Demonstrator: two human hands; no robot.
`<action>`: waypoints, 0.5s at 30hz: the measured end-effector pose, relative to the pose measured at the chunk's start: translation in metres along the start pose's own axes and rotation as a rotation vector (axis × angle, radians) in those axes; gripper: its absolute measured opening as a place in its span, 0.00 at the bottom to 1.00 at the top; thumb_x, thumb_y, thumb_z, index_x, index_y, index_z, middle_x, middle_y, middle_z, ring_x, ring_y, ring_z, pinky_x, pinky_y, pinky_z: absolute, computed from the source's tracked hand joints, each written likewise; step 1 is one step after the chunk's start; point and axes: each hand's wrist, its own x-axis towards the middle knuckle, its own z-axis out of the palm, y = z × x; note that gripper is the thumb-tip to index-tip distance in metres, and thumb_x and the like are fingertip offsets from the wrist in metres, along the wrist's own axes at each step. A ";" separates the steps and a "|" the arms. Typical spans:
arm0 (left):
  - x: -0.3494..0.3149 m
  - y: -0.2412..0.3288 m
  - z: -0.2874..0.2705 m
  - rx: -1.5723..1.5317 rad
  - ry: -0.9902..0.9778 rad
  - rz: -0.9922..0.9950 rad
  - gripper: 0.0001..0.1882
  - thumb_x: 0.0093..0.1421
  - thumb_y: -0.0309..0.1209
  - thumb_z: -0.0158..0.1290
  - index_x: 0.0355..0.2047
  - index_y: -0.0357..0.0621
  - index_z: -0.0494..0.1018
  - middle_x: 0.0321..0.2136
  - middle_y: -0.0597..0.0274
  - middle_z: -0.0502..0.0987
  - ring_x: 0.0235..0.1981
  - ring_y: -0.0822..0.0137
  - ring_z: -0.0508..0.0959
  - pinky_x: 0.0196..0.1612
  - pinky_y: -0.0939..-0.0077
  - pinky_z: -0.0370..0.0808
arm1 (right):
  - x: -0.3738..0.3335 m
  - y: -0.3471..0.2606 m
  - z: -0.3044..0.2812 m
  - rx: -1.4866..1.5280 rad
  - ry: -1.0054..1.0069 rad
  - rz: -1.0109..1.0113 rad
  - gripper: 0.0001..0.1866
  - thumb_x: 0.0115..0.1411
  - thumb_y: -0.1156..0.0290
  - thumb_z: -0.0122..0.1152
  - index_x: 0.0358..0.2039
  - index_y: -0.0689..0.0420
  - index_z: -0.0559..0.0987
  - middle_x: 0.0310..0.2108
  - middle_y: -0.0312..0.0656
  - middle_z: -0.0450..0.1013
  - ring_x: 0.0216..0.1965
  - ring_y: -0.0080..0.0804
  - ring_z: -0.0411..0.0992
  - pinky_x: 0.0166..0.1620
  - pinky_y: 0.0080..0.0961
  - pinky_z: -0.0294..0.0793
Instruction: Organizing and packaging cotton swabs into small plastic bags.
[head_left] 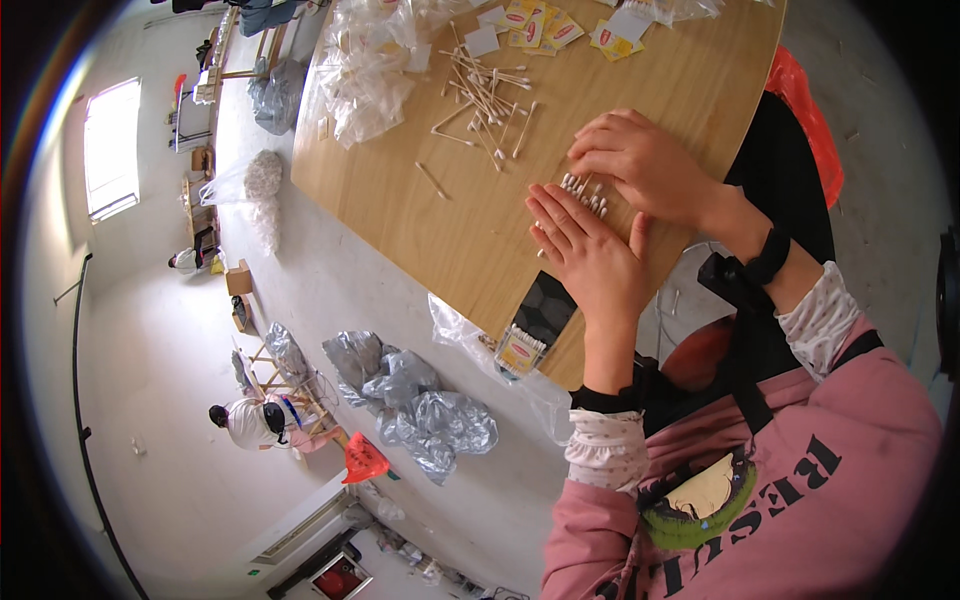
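A row of white-tipped cotton swabs (586, 191) lies on the wooden table, partly covered by my hands. My left hand (592, 250) rests flat over the swabs, fingers stretched out and thumb apart. Just beyond it, my right hand (645, 165) has its fingers bent down around the far end of the bundle; its fingertips are partly hidden. A loose heap of cotton swabs (490, 95) is spread farther up the table. One stray swab (432, 180) lies apart to the left. By the near table edge, a clear box of swabs (520, 350) with a yellow label stands beside a dark pad (545, 305).
Clear plastic bags (370, 75) pile at the table's far left. Yellow and white cards (540, 27) lie at the far edge. Grey plastic sacks (410, 395) sit on the floor. A red bag (805, 125) hangs right of the table. Another person (255, 422) works at left.
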 end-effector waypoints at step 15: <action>-0.005 0.005 0.006 -0.057 0.123 -0.054 0.53 0.65 0.62 0.40 0.68 0.21 0.41 0.70 0.32 0.46 0.73 0.43 0.44 0.72 0.53 0.41 | 0.003 0.010 -0.024 -0.055 -0.128 -0.087 0.02 0.52 0.72 0.64 0.25 0.55 0.80 0.31 0.33 0.74 0.42 0.32 0.70 0.52 0.31 0.66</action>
